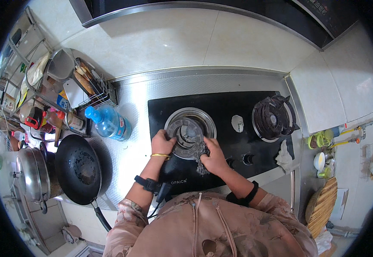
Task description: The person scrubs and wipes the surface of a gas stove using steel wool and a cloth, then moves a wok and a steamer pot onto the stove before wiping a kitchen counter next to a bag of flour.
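Observation:
My left hand [162, 143] grips the left edge of a round metal burner ring [176, 123], held over the left burner of a black glass gas cooktop [160, 107]. Under and around it shows the burner's shiny steel surround [211, 123]. In my right hand [212, 157] is a grey steel-wool scrubber [202, 169], pressed near the ring's right side. The thumb and fingers of that hand also seem to touch the ring's rim. Part of the burner is hidden behind the ring.
A black wok [79, 170] and a blue plastic bottle [111, 123] stand to the left, near a utensil rack [111, 93]. The right burner carries a black pan support [274, 117]. A crumpled cloth [283, 155] lies at the cooktop's right edge; a whitish patch [237, 123] lies between the burners.

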